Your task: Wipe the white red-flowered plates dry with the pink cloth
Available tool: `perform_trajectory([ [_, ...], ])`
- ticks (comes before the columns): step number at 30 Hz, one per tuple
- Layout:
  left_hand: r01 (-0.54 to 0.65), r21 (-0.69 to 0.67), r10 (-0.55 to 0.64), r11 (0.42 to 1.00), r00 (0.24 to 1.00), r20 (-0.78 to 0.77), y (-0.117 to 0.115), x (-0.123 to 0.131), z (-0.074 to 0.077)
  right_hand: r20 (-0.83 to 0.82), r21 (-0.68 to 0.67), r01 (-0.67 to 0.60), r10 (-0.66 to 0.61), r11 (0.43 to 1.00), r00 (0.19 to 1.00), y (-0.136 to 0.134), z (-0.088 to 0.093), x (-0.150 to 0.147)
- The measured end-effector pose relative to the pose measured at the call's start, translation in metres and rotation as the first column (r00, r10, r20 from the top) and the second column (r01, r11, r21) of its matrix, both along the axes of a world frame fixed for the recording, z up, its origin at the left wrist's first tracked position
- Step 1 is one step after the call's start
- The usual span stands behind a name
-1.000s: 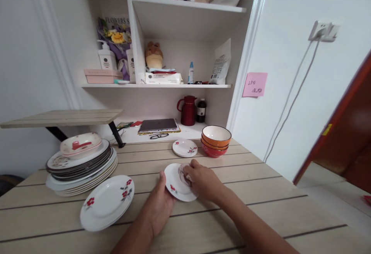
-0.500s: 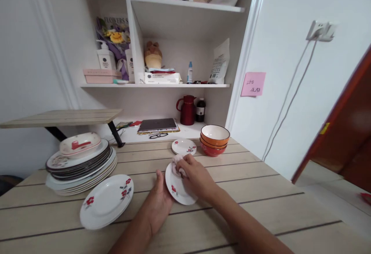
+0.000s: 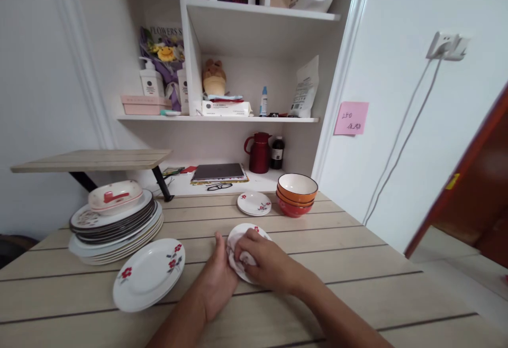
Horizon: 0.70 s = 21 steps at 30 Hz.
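A small white plate (image 3: 237, 233) with red flowers is in front of me, partly covered by my right hand (image 3: 272, 261). That hand is closed on a crumpled whitish cloth (image 3: 246, 258) and presses it onto the plate's face. My left hand (image 3: 218, 282) holds the plate at its left edge, thumb pointing up, its fingers hidden under the rim. To the left lie larger white plates (image 3: 148, 276) with the same red flowers. Just behind the held plate rest other small flowered plates (image 3: 251, 203), beside a stack of orange and red bowls (image 3: 296, 194).
At the far left, a tall stack of plates (image 3: 115, 231) carries a white and red dish (image 3: 115, 198), near a low wooden stand (image 3: 95, 161). Behind the slatted table (image 3: 357, 284) are glasses (image 3: 219, 186), a laptop (image 3: 219, 172), a red jug (image 3: 260, 153) and a dark bottle (image 3: 277, 152).
My right hand has moved the cloth from the plate's far edge down toward its near left part. The left hand keeps its hold, and the view has shifted slightly.
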State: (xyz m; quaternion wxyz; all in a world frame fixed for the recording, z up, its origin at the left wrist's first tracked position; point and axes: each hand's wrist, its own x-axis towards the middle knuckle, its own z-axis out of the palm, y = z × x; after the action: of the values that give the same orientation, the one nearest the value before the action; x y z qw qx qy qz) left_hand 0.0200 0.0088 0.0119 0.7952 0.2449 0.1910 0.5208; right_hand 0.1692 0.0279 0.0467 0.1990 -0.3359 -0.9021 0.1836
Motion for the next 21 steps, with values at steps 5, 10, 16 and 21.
perform_trajectory([
  [5,-0.140,-0.040,0.139,0.989,0.989,-0.042,0.001,-0.001,-0.003,0.076,0.120,0.287,-0.297,0.950,0.952,0.020,-0.008,-0.002],
  [10,-0.151,-0.066,0.147,0.986,0.987,-0.063,0.000,-0.003,-0.005,0.302,0.103,0.353,-0.367,0.930,0.880,0.020,0.002,0.031],
  [16,-0.022,-0.033,0.021,0.999,0.999,-0.039,-0.004,0.000,0.002,0.193,-0.071,-0.042,0.055,0.997,0.980,-0.004,0.012,0.027],
  [21,-0.027,0.020,0.027,0.999,1.000,-0.004,0.000,-0.001,-0.006,-0.030,-0.001,0.040,-0.040,0.999,0.999,0.005,-0.005,-0.005],
])
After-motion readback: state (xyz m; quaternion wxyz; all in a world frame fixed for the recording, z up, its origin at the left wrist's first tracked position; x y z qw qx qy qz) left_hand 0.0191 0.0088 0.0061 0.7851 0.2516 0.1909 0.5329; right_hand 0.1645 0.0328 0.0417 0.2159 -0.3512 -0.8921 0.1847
